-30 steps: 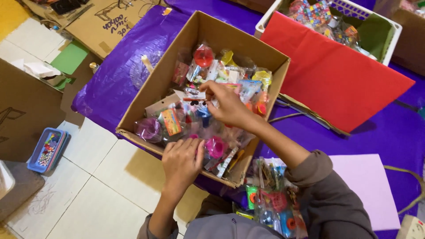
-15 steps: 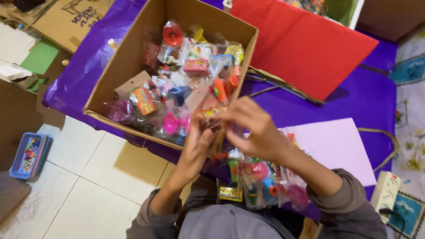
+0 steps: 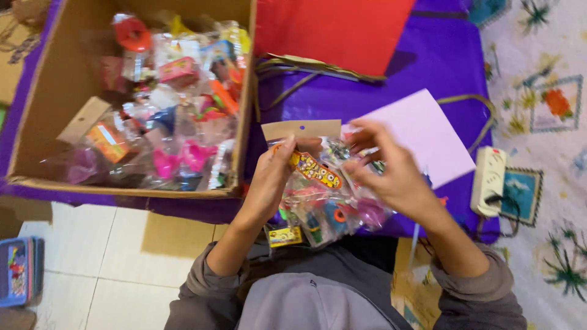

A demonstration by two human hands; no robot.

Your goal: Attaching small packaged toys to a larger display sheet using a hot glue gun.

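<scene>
My left hand (image 3: pixel 269 182) grips a clear plastic toy packet (image 3: pixel 310 164) with a brown card header, a small yellow-orange toy inside it. My right hand (image 3: pixel 391 174) pinches the same packet from its right side. Both hands hover over a heap of similar toy packets (image 3: pixel 324 214) lying in my lap. To the left stands an open cardboard box (image 3: pixel 243 110) filled with several more colourful packed toys.
A purple sheet (image 3: pixel 428 55) covers the surface, with a red panel (image 3: pixel 330 27) at the top and a pale pink sheet (image 3: pixel 428 134) under my right hand. A white power strip (image 3: pixel 489 180) lies at right on a patterned mat. A blue case (image 3: pixel 15 272) sits on the tiled floor.
My right hand left the box with a packet and came back over my lap. My left hand rose and joined it on the packet. The view swung right.
</scene>
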